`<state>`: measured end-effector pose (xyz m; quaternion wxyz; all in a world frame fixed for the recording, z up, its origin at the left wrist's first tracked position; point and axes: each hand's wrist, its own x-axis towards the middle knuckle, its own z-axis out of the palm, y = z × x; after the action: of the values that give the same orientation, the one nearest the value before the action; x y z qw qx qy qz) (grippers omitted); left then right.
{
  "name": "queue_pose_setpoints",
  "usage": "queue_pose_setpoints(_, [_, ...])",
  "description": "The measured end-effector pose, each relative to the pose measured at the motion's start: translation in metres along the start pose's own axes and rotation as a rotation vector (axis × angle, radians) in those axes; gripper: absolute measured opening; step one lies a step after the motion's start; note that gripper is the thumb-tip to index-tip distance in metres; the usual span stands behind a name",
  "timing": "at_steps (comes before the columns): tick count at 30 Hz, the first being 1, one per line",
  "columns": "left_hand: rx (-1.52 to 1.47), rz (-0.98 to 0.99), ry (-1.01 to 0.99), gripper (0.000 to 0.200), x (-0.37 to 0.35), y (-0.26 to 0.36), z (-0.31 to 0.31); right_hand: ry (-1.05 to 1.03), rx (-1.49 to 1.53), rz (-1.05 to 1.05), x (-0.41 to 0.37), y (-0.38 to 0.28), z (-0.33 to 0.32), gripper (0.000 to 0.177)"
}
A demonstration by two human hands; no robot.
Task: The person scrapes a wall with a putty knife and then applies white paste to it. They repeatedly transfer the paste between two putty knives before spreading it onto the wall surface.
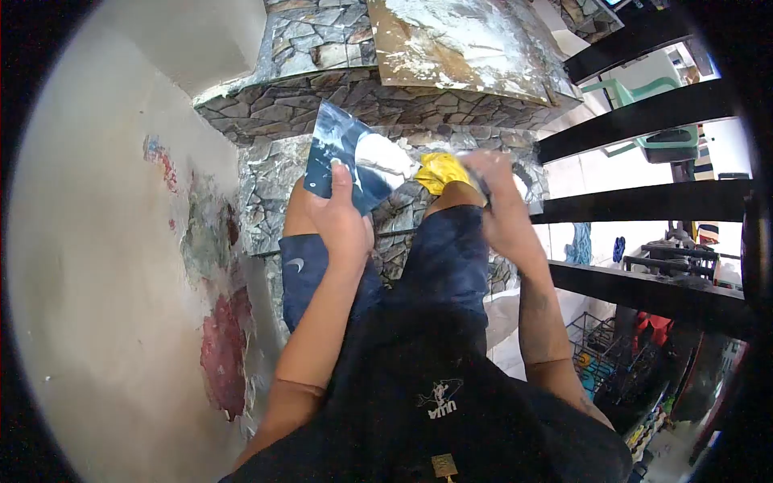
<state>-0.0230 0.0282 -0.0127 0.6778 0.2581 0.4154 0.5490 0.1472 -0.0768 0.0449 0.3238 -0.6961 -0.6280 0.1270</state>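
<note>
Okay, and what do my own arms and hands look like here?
Your left hand and right hand are both without gloves, and I see no watch or bracelet on either wrist. Your forearms are uncovered, below a black fabric shirt with short sleeves. The right forearm has faint darker markings, too unclear to make out.

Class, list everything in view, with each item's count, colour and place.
Sheet: one, dark blue, in left hand
Paste: one heap, white, on sheet
Crumpled item: one, yellow, by right knee
Steps: at least two, grey stone-patterned, ahead
Board: one, brown, white-smeared, upper step
Wall: one, off-white, left
Bars: at least four, black, right
Chair: at least one, green, beyond bars
Shirt, shorts: black, blue, worn
Hands: two, bare, right one blurred
</note>
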Motion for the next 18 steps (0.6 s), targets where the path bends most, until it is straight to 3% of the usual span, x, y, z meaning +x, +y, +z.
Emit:
queue_pose_setpoints(1, [0.163, 0.02, 0.088, 0.016, -0.006, 0.01, 0.012, -0.044, -0.005, 0.014, -0.001, -0.017, 0.004, 0.069])
queue_pose_setpoints(4, [0.211, 0.205, -0.005, 0.015, -0.008, 0.005, 0.012, -0.106, -0.097, 0.058, -0.002, -0.024, 0.03, 0.072])
queue_pose_setpoints(9, [0.195, 0.263, -0.077, 0.021, -0.008, 0.002, 0.008, -0.21, -0.13, 0.003, -0.005, -0.031, 0.049, 0.071])
queue_pose_setpoints(12, [0.174, 0.107, 0.063, 0.022, 0.013, 0.0, 0.002, -0.437, 0.054, -0.012, -0.014, -0.03, 0.027, 0.071])
queue_pose_setpoints(13, [0.342, 0.074, 0.065, 0.023, 0.016, 0.017, 0.001, -0.501, 0.154, -0.016, -0.008, -0.029, 0.012, 0.068])
queue_pose_setpoints(14, [0.511, 0.041, 0.062, 0.025, 0.019, 0.034, 0.0, -0.372, 0.214, -0.11, -0.009, -0.011, 0.002, 0.065])
queue_pose_setpoints(15, [0.306, 0.017, 0.129, 0.027, 0.03, 0.017, -0.006, -0.32, 0.411, 0.144, -0.013, -0.01, -0.017, 0.063])
queue_pose_setpoints(16, [0.321, -0.021, 0.079, 0.029, 0.039, 0.004, -0.016, -0.093, 0.374, 0.318, -0.009, -0.011, -0.029, 0.066])
queue_pose_setpoints(17, [0.248, -0.094, -0.02, 0.033, 0.043, -0.012, -0.024, 0.112, 0.613, 0.324, 0.006, -0.033, -0.029, 0.07])
queue_pose_setpoints(18, [0.206, -0.13, -0.036, 0.025, 0.05, -0.05, -0.035, 0.178, 0.819, 0.263, 0.021, -0.042, -0.022, 0.071])
